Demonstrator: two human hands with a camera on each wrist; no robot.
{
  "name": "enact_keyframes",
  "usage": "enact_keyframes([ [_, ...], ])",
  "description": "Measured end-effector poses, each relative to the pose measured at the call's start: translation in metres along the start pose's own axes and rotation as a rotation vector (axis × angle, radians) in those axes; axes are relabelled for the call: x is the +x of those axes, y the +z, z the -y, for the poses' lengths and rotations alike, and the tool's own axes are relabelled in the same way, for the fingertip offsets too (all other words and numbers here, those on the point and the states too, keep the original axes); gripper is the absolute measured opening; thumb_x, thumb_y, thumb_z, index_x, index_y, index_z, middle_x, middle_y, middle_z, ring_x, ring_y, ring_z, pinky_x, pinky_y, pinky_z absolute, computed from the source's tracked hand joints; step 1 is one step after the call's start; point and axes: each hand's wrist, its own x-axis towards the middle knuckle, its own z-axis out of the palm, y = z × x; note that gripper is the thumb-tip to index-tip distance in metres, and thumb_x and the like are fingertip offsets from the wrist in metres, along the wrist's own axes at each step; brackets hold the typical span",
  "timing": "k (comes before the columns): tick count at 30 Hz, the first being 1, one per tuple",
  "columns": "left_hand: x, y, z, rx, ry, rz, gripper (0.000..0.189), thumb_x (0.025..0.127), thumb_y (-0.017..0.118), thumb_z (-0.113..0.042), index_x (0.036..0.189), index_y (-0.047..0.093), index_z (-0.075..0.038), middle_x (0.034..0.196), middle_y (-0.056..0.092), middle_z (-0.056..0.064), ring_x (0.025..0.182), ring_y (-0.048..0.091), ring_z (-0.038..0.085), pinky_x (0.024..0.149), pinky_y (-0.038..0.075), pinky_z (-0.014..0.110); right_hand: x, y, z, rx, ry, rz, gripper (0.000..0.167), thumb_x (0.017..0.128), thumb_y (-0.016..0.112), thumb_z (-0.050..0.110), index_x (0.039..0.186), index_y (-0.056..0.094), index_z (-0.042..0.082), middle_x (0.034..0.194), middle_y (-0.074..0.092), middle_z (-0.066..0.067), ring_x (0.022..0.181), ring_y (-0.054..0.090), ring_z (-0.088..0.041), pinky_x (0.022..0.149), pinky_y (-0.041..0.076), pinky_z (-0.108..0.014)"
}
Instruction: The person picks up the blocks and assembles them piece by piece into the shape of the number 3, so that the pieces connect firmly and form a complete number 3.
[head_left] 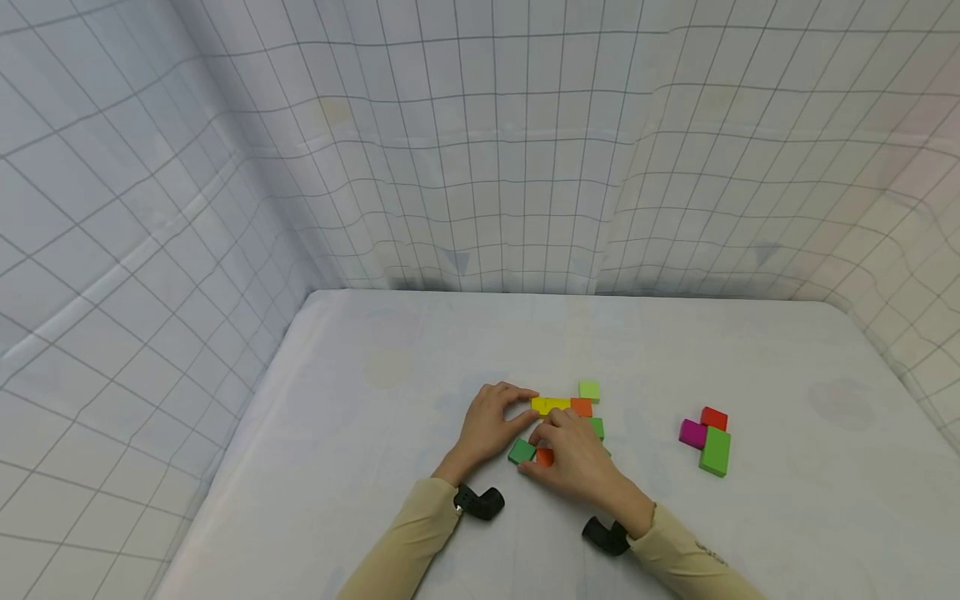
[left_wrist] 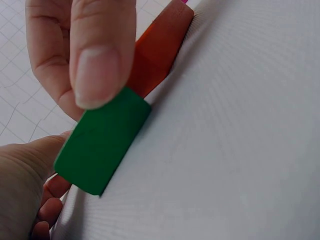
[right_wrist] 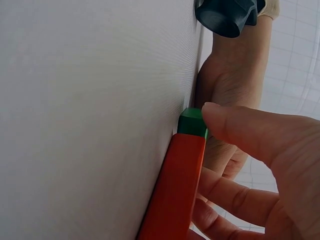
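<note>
My left hand (head_left: 491, 423) holds the left end of a yellow block (head_left: 553, 406) between thumb and index finger. To its right, my right hand (head_left: 576, 457) reaches over several blocks and hides part of them. The right thumb (left_wrist: 97, 65) touches a green block (left_wrist: 105, 142), and its index finger curls round the far side. That green block (right_wrist: 192, 122) sits end to end with a long orange-red block (right_wrist: 175, 185). An orange block (head_left: 581, 407) stands beside the yellow one, with a light green block (head_left: 589, 391) behind it and another green block (head_left: 596, 427) in front.
Off to the right, a red block (head_left: 714, 417), a purple block (head_left: 693, 433) and a green block (head_left: 715, 452) lie together on the white table (head_left: 810, 517). A grid-patterned curtain (head_left: 480, 167) hangs behind. Each wrist wears a black camera (head_left: 487, 504).
</note>
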Motion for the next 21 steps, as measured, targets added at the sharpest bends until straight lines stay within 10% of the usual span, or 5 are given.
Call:
enact_keyframes([
  [21, 0.0001, -0.0002, 0.0000, -0.006, -0.006, 0.007, 0.032, 0.090, 0.065, -0.037, 0.116, 0.069, -0.018, 0.106, 0.062, -0.003, 0.096, 0.050, 0.016, 0.083, 0.041, 0.035, -0.0002, 0.0002, 0.0004, -0.020, 0.003, 0.006, 0.030, 0.069, 0.084, 0.036, 0.077, 0.069, 0.012, 0.077, 0.045, 0.006, 0.071, 0.038, -0.012, 0.064, 0.033, -0.029],
])
